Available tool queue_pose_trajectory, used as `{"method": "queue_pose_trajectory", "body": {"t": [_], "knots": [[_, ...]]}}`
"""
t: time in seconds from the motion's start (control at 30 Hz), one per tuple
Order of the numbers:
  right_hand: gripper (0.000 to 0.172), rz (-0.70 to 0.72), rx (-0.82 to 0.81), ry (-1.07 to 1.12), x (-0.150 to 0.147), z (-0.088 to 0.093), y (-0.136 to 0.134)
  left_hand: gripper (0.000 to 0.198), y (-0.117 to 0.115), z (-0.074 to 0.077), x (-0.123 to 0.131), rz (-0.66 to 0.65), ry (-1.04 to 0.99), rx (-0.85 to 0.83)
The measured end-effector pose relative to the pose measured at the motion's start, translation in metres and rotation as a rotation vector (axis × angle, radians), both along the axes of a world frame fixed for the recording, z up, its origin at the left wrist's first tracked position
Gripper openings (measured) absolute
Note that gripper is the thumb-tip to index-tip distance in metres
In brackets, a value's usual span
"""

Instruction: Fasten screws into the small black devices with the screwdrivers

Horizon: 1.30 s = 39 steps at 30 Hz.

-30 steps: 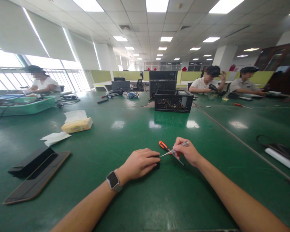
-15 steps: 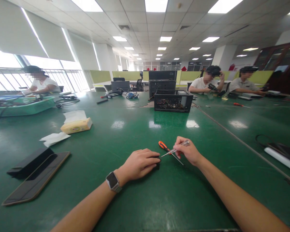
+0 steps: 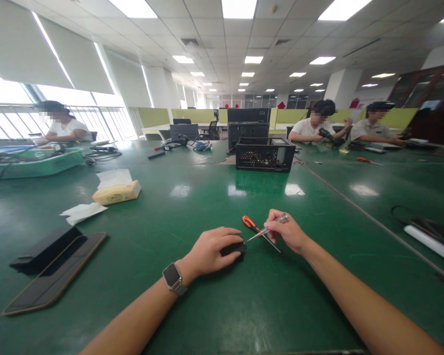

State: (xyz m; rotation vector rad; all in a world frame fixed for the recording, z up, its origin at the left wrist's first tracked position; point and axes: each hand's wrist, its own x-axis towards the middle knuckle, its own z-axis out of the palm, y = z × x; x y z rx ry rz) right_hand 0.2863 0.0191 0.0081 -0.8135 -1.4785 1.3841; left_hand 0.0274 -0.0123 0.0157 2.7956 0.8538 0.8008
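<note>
My left hand (image 3: 217,250), with a watch on its wrist, rests on the green table. Its thumb and fingers lie around a small flat black object (image 3: 237,249); the hand covers much of it, so I cannot tell its kind. My right hand (image 3: 285,231) is closed on the clear handle of a thin screwdriver (image 3: 257,236). The screwdriver slants down to the left, its tip at the black object's right edge. Partly behind it, an orange-and-black screwdriver (image 3: 250,223) lies on the table, its shaft crossing below the right hand's tool.
Ahead stands an open black computer case (image 3: 265,157). To the left are a tablet in a folding cover (image 3: 59,276), a tissue pack (image 3: 118,192) and a green basket (image 3: 40,165). A white-edged dark device (image 3: 431,241) lies right. Several people sit across the table.
My left hand's fingers have parted a little, so more of the black object shows. The screwdriver in my right hand has shifted slightly left. A co-worker across has lowered a hand from the head.
</note>
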Motion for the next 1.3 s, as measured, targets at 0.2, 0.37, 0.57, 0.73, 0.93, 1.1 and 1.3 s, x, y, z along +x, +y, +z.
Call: {"method": "queue_pose_trajectory", "body": {"t": [0.2,0.37,0.57,0.73,0.93,1.1,1.3], "knots": [[0.024,-0.018,0.075,-0.085,-0.004,0.009,-0.007,0.03,0.0,0.0,0.002,0.005,0.002,-0.072],[0.023,0.019,0.124,-0.209,-0.018,0.004,-0.015,0.028,-0.003,0.001,0.006,-0.002,-0.014,-0.063],[0.023,0.01,-0.019,-0.151,-0.011,0.005,-0.009,0.031,-0.003,-0.001,0.005,0.06,-0.003,-0.063],[0.022,0.12,-0.245,-0.151,0.009,0.007,0.003,0.035,-0.001,-0.002,0.002,0.062,-0.018,-0.04],[0.02,0.132,-0.072,-0.468,0.022,0.011,0.008,0.035,-0.002,-0.003,0.001,0.067,-0.046,-0.038],[0.012,0.146,-0.03,-0.453,0.018,0.012,0.007,0.036,-0.002,-0.004,0.0,0.074,-0.05,-0.041],[0.011,0.131,-0.014,-0.459,0.011,0.004,0.007,0.033,-0.002,-0.002,0.002,0.055,-0.053,0.002]]}}
